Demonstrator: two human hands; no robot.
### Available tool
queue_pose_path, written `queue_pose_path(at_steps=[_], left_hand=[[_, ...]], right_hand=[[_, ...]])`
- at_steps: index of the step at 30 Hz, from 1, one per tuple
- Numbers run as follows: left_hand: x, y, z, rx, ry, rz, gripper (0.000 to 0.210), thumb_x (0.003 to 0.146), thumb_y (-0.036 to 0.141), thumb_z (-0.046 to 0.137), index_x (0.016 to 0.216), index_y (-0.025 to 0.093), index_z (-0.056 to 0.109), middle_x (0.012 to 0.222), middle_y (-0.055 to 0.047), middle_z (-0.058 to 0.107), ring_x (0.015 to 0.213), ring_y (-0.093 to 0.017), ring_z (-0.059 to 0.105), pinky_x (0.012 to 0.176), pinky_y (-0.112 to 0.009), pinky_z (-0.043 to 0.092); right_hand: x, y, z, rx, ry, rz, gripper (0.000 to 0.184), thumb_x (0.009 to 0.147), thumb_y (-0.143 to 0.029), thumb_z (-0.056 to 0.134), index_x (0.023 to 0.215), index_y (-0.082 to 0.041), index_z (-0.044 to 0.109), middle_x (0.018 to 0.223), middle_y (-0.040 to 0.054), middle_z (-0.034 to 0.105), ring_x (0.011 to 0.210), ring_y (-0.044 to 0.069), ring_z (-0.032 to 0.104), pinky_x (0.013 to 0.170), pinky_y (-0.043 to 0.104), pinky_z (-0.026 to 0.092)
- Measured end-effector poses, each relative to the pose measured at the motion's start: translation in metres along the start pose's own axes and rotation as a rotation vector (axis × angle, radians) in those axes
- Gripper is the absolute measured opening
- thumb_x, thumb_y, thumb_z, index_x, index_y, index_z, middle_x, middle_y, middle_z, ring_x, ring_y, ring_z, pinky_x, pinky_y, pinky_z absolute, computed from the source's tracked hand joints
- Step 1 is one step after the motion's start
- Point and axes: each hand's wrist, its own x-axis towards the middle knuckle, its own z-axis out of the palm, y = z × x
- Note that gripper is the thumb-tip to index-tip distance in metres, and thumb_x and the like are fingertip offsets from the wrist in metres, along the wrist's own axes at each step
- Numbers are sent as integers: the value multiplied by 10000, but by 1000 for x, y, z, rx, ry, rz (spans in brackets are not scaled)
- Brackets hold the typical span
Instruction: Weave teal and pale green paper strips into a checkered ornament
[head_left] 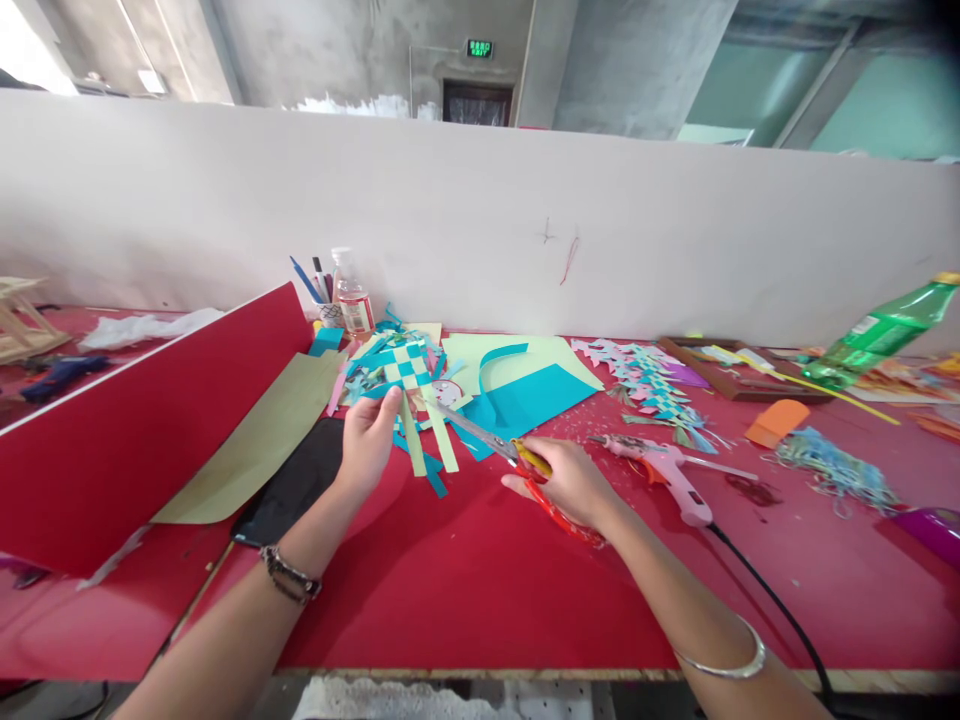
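Between the thumb and fingers of my left hand (372, 432) is a woven paper piece (409, 366) in teal and pale yellow checks, with loose strips hanging toward me. My right hand (564, 480) is closed round the scissors (541, 478), which have red and yellow handles. Their blades point left, with the tips close to the hanging strips; whether they touch the paper I cannot tell. Behind the blades lie a teal paper sheet (536, 402) and a curled teal strip (484, 375), on pale yellow paper (566, 356).
A pink glue gun (667, 470) with a black cord lies on the right, near a finished-looking woven strip piece (645, 382). A green bottle (877, 335) leans at far right. A black phone (296, 480), a red board (165, 430), and a clear bottle (352, 295) are on the left.
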Motion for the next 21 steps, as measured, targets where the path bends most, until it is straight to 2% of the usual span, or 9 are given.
queue_pose_path(at_steps=[10, 21], left_hand=[[0, -3, -1, 3, 16, -24, 322, 707, 452, 543, 689, 138, 614, 595, -2, 603, 564, -124, 546, 526, -214, 414], [-1, -4, 0, -39, 12, -51, 325, 701, 454, 554, 640, 140, 610, 561, 7, 592, 533, -109, 532, 507, -204, 404]], right_hand=[[0, 3, 0, 24, -11, 5, 246, 694, -423, 524, 624, -195, 460, 570, -20, 497, 508, 100, 395, 469, 197, 228], [0, 4, 0, 42, -25, 7, 266, 695, -458, 512, 658, -194, 506, 581, -6, 520, 529, 120, 440, 491, 206, 254]])
